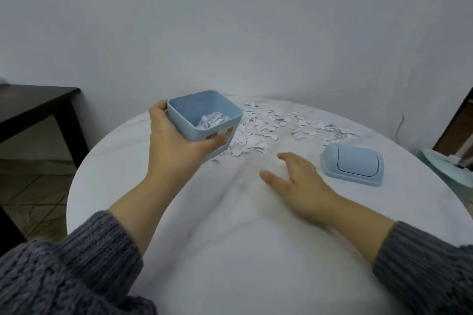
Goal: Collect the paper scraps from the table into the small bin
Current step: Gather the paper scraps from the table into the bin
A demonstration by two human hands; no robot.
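While grasping tilted small bin [204, 106] in left hand [174, 146] at left of table [230, 250], holds right hand [299, 186] released, fingers spread, near lid [353, 163], with paper scraps [266, 125] scattered just beyond, some inside bin.

a dark brown wooden side table [38, 102] stands at the left edge of the frame, with brown floor tiles [33, 186] below it. a plain white wall [230, 20] fills the upper half. a pale blue rectangular plastic lid [353, 163] lies right of centre. a mint-green round base [445, 169] sits at the right edge.
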